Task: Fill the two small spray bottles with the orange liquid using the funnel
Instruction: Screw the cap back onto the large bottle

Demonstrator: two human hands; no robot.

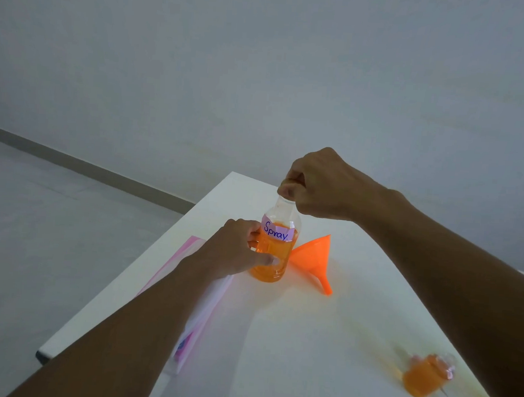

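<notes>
Both hands are on the Spray-labelled bottle (pixel 279 247): the left hand (pixel 238 252) grips its body and the right hand (pixel 314 186) pinches its top. Hold the base planted while twisting, since the funnel (pixel 312 254) lies just beside it.

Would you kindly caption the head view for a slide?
The left hand holds the labelled bottle of orange liquid while the right hand grips its top; the funnel lies beside it.

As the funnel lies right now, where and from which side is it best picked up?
The orange funnel lies on its side, spout toward the camera; the labelled bottle and the left hand crowd its left. So probably pinch the cone's raised rim, coming from above and the right.
</notes>
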